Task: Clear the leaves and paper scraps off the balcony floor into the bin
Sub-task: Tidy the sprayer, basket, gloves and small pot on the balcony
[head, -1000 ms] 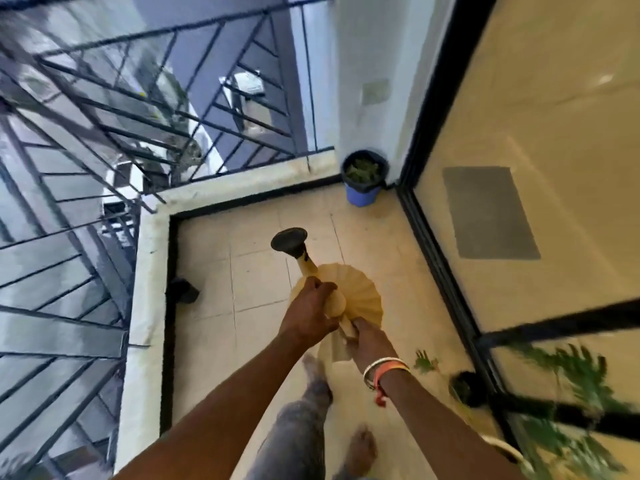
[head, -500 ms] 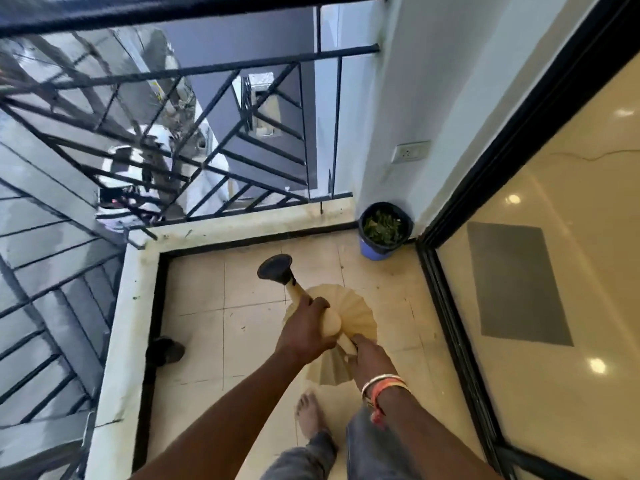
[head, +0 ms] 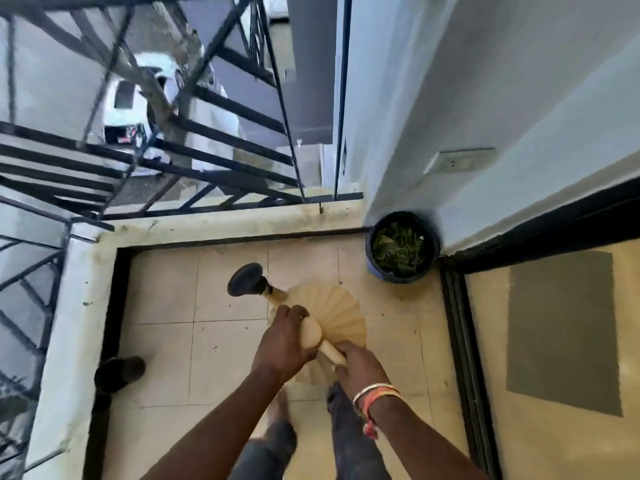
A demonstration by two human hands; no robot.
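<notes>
Head view, balcony floor, looking down.

Item: bin (head: pixel 401 245), dark liner over a blue base, in the far right corner where the white wall meets the black door frame. It holds a bed of green leaves (head: pixel 394 249); a pale fleck among them may be paper (too small to tell).

Item: tiled floor (head: pixel 166 299). Only small dark specks show on the tiles; no whole leaf or paper scrap lies in plain sight, so the clearing looks nearly done.

Item: cream fan-shaped pleated tool (head: pixel 332 313) on a pale handle with a dark round cap (head: pixel 246 279) at its far end. Whether it is a broom head or a dustpan cannot be told. Your left hand (head: pixel 282 341) is closed round the bulbous middle of the handle; your right hand (head: pixel 360 367) is closed on the nearer end. Each grip is clamped on the handle.

Handling: loose leaves are light, limp and easily blown; paper scraps likewise. Sweep low and slowly, or pinch them flat from above. The tool looks light and stiff; keep hold at the handle.

Hidden: the floor beneath the fan, your arms and legs; the near floor is cut off. A dark object (head: pixel 119 372) by the left kerb is unidentifiable.
</notes>
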